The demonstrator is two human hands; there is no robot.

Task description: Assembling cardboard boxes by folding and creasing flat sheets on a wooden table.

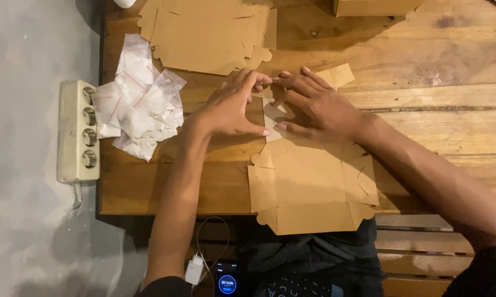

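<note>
Folding has barely begun: the brown cardboard box blank lies flat at the table's near edge. Left hand and right hand press spread fingers on its far flap; other flaps remain unfolded.

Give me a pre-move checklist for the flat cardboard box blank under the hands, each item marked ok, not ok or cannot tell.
1. Both hands on the box blank: ok; left hand and right hand press its far end.
2. Blank lies flat on the wooden table: ok, though its near edge overhangs.
3. Far flap creased: cannot tell, fingers cover it.
4. Stack of spare blanks clear of the hands: ok.
5. Plastic bags clear of the blank: ok, off to the left.
</note>
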